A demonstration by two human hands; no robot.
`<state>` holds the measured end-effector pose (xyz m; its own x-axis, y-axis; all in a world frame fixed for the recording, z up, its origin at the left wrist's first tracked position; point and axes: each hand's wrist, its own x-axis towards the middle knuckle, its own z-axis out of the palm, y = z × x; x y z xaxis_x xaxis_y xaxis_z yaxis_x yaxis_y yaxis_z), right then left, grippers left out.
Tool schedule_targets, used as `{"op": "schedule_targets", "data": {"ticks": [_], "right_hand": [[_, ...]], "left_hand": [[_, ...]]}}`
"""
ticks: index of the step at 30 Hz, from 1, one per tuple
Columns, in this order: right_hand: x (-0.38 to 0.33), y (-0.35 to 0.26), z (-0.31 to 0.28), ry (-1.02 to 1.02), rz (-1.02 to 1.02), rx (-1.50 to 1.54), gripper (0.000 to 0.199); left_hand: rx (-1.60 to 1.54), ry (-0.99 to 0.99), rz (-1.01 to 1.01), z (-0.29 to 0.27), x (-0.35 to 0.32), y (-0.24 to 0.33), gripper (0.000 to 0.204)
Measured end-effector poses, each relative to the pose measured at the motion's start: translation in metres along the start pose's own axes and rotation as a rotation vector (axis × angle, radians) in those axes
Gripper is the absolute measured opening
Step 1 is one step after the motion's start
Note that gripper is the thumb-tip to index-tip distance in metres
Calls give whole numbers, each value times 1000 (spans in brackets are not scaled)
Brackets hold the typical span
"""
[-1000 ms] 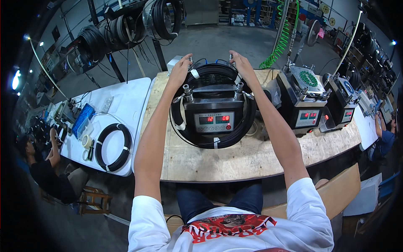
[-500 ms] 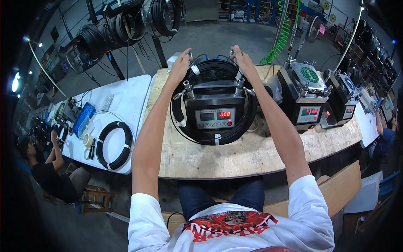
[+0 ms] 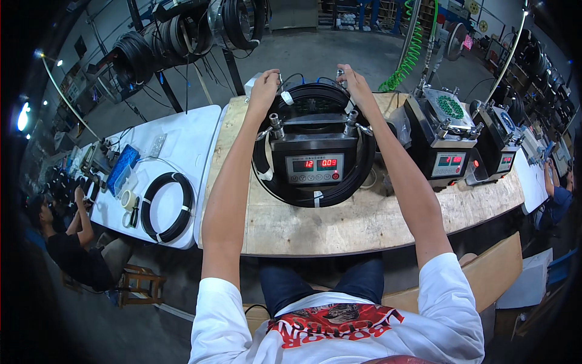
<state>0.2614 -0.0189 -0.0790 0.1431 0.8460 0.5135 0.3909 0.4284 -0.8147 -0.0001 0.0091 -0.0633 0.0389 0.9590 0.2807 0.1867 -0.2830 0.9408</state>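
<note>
As I reach to the far side of the black machine, my left hand is at its far left metal post, fingers bent; whether they grip, cannot tell. My right hand is at the far right post, fingers curled, grip likewise unclear. Machine stands on the wooden bench straight before me, red digits lit. Black cable coil, white ties on it, loops around the machine. Second coil lies on the white table, to my left.
</note>
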Motion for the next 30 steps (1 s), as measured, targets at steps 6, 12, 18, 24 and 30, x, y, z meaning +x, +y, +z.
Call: {"op": "schedule_targets", "data": {"ticks": [6, 12, 18, 24, 30], "right_hand": [[-3, -12, 2, -43, 103, -6, 61], [-2, -7, -3, -22, 59, -44, 59], [0, -1, 2, -47, 48, 5, 56], [0, -1, 0, -38, 61, -7, 55], [-4, -10, 0, -54, 67, -55, 57]], "left_hand": [[14, -40, 29, -8, -5, 8, 59], [272, -32, 104, -4, -14, 20, 56], [229, 7, 239, -8, -6, 6, 47], [187, -139, 137, -9, -2, 1, 46], [213, -122, 154, -9, -4, 3, 45]]}}
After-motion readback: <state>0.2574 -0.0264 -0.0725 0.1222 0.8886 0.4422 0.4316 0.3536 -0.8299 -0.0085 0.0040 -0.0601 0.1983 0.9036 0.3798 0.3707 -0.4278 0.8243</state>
